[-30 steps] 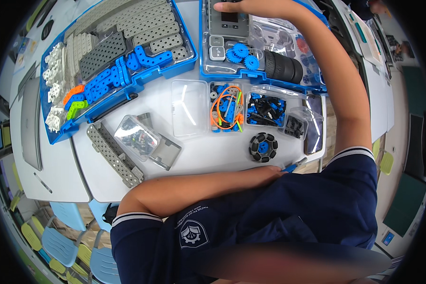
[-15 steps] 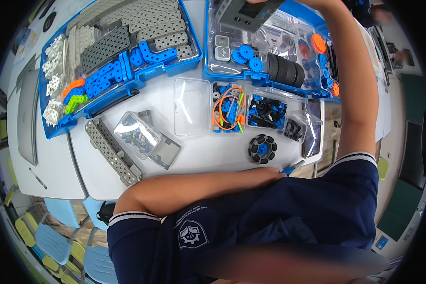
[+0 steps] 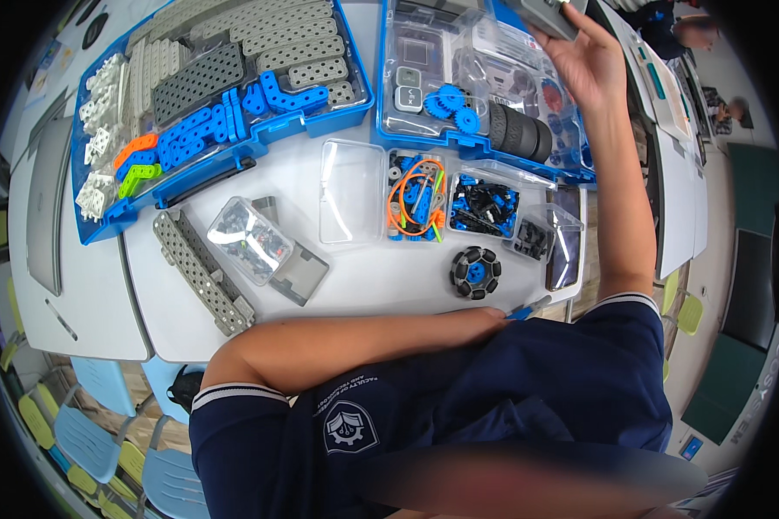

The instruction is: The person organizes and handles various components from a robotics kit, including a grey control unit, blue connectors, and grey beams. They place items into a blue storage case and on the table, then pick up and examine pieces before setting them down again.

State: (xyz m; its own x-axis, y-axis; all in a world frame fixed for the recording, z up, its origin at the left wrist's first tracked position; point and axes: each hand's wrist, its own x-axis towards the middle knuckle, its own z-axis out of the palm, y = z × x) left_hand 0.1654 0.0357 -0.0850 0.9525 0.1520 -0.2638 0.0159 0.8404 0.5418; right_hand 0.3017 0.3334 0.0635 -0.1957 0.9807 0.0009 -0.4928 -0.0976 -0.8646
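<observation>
My right hand (image 3: 587,65) reaches to the upper edge with its fingers round a grey electronic module (image 3: 545,16), partly cut off by the frame. Underneath is an open blue case (image 3: 459,138) with blue gears (image 3: 448,102), black tyres (image 3: 518,131) and clear-wrapped parts. Across my body, my left hand (image 3: 486,320) is low at the table's front edge. A slim blue-handled tool (image 3: 526,310) sticks out from it; the fingers are mostly hidden. Just beyond lies a black-and-grey roller wheel (image 3: 475,272) with a blue hub.
Another blue case (image 3: 234,156) at the left holds grey perforated beams and blue connectors. Small clear boxes of parts (image 3: 485,204) stand mid-table, beside an open lid (image 3: 352,192). A long grey perforated channel (image 3: 203,275) and a lidded box (image 3: 249,240) lie left. A phone (image 3: 563,251) rests right.
My right hand has moved right with the grey module, away from the blue case's middle. The left hand has barely moved, and the view has shifted slightly.
</observation>
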